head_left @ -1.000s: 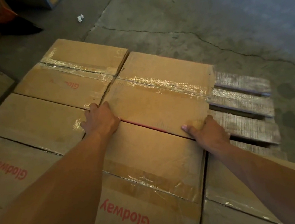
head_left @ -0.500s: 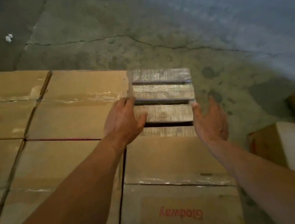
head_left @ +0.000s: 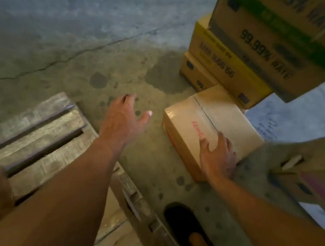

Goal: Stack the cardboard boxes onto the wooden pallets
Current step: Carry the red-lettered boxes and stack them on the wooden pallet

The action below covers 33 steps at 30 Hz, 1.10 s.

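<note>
A taped brown cardboard box (head_left: 217,116) with red lettering lies on the concrete floor at the right. My right hand (head_left: 217,157) rests on its near top edge, fingers spread flat. My left hand (head_left: 124,120) hovers in the air over the floor between the box and the wooden pallet (head_left: 35,133), fingers extended and holding nothing. The pallet's bare slats show at the left. A stacked box (head_left: 107,216) on the pallet shows partly under my left forearm.
A leaning pile of printed cartons (head_left: 256,45) stands at the upper right, just behind the box. Another carton (head_left: 322,183) sits at the right edge. My foot in a dark shoe (head_left: 188,229) stands on the stained, cracked concrete floor (head_left: 87,40).
My view has swung right, away from the stacked boxes on the pallet. Both hands left the pallet; the right one has come down onto the box on the floor.
</note>
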Tool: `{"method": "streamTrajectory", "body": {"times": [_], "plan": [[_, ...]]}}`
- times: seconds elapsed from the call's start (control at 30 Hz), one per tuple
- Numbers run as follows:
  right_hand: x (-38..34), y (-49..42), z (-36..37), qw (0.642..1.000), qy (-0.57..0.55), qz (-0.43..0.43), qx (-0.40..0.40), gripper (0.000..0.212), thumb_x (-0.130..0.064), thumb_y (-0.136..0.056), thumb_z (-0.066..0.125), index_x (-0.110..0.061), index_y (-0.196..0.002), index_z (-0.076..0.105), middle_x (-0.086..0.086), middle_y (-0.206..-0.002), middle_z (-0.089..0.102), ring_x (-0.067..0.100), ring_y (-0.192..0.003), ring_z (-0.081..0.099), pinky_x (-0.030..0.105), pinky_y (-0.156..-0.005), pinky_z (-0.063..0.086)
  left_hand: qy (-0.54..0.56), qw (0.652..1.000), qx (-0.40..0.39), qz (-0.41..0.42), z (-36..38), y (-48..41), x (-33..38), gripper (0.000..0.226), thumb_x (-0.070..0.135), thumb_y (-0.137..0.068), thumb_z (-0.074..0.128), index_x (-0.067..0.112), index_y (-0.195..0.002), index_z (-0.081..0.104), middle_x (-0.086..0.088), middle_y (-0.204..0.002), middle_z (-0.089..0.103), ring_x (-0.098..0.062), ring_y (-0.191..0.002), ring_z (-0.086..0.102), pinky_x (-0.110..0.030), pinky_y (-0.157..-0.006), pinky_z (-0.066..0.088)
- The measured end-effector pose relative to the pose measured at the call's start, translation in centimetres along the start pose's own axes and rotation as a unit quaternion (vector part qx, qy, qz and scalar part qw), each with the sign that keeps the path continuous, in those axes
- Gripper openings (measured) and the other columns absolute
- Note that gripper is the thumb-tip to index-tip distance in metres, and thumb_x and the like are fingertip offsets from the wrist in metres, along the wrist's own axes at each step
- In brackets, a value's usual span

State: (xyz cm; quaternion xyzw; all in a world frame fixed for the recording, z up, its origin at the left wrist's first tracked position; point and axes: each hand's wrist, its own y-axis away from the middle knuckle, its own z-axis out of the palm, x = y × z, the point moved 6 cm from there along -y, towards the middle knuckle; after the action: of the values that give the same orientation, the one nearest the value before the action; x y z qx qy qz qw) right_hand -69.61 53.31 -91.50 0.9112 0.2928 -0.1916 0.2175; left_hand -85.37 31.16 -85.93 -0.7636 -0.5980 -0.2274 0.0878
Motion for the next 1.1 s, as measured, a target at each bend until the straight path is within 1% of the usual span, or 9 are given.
{"method": "streamTrajectory", "body": {"times": [0.23,0.37,0.5,0.63,0.8,0.93,0.97,1.03,1.1], "plan": [[11.2,-0.1,3.7,0.973,-0.118,0.194,0.04,0.07,-0.045,-0.097,0.059,-0.013,-0.154,0.037,0.014,-0.154,0.043,0.031,-0.14,0.04,0.04,-0.112,0.034,-0.039,0.992,-0.089,0.082,9.3,-5.2,5.0,0.076,0.049,-0.094,0.061,0.007,-0.153,0.037,-0.016,-0.155,0.041,-0.031,-0.142,0.037,-0.041,-0.116,0.031],[13.8,0.1,7.9,0.945,-0.155,0.282,0.051,0.081,-0.051,-0.095,0.06,-0.01,-0.157,0.029,0.013,-0.16,0.036,0.031,-0.146,0.035,0.04,-0.119,0.029,-0.065,0.983,-0.13,0.112,13.5,-7.8,5.0,0.077,0.05,-0.094,0.06,0.007,-0.153,0.035,-0.016,-0.156,0.038,-0.031,-0.144,0.034,-0.041,-0.117,0.029],[15.1,-0.8,11.7,0.911,-0.208,0.345,0.083,0.091,-0.062,-0.088,0.063,-0.01,-0.156,0.03,0.015,-0.156,0.042,0.033,-0.142,0.041,0.044,-0.115,0.035,-0.075,0.977,-0.153,0.127,17.0,-10.6,4.0,0.08,0.05,-0.093,0.062,0.005,-0.153,0.034,-0.016,-0.156,0.038,-0.032,-0.144,0.035,-0.04,-0.117,0.028],[15.8,-2.3,14.1,0.888,-0.268,0.354,0.119,0.095,-0.065,-0.08,0.069,-0.014,-0.153,0.038,0.011,-0.151,0.049,0.03,-0.138,0.047,0.042,-0.113,0.039,-0.06,0.98,-0.148,0.115,19.6,-13.4,2.8,0.091,0.054,-0.087,0.069,0.005,-0.154,0.031,-0.015,-0.157,0.035,-0.032,-0.144,0.035,-0.038,-0.116,0.029],[17.0,-2.9,15.7,0.861,-0.323,0.364,0.145,0.089,-0.064,-0.072,0.077,-0.013,-0.141,0.052,0.009,-0.132,0.063,0.029,-0.12,0.06,0.034,-0.1,0.047,-0.031,0.981,-0.182,0.068,22.4,-16.0,1.0,0.129,0.064,-0.063,0.084,0.009,-0.159,0.017,-0.013,-0.164,0.02,-0.032,-0.149,0.025,-0.042,-0.119,0.026],[17.1,-3.5,16.2,0.869,-0.337,0.334,0.142,0.104,-0.082,-0.057,0.072,-0.022,-0.141,0.053,-0.004,-0.119,0.065,0.027,-0.115,0.063,0.057,-0.108,0.042,-0.027,0.971,-0.23,0.049,24.5,-17.0,-0.2,0.156,0.071,-0.04,0.084,0.01,-0.16,0.005,-0.01,-0.168,0.001,-0.027,-0.155,0.005,-0.042,-0.126,0.014],[17.2,-3.7,16.2,0.867,-0.349,0.326,0.14,0.105,-0.081,-0.058,0.074,-0.022,-0.142,0.052,-0.004,-0.121,0.065,0.025,-0.114,0.063,0.055,-0.108,0.043,-0.022,0.97,-0.24,0.041,24.8,-17.1,-0.4,0.157,0.071,-0.038,0.084,0.01,-0.16,0.005,-0.009,-0.168,0.001,-0.027,-0.155,0.005,-0.042,-0.126,0.014],[17.2,-4.0,16.2,0.868,-0.372,0.301,0.132,0.1,-0.069,-0.062,0.075,-0.019,-0.146,0.05,0.0,-0.129,0.064,0.018,-0.113,0.061,0.04,-0.104,0.048,0.014,0.962,-0.273,0.025,25.4,-17.1,-0.6,0.149,0.066,-0.039,0.088,0.014,-0.159,0.017,-0.009,-0.163,0.021,-0.028,-0.15,0.024,-0.042,-0.122,0.026],[17.2,-4.0,15.9,0.876,-0.376,0.275,0.123,0.097,-0.062,-0.066,0.075,-0.017,-0.147,0.049,0.002,-0.134,0.063,0.013,-0.114,0.061,0.03,-0.1,0.048,0.071,0.956,-0.284,0.016,25.7,-16.7,-0.7,0.132,0.058,-0.039,0.091,0.017,-0.151,0.032,0.0,-0.141,0.048,-0.021,-0.127,0.048,-0.034,-0.106,0.04]]}}
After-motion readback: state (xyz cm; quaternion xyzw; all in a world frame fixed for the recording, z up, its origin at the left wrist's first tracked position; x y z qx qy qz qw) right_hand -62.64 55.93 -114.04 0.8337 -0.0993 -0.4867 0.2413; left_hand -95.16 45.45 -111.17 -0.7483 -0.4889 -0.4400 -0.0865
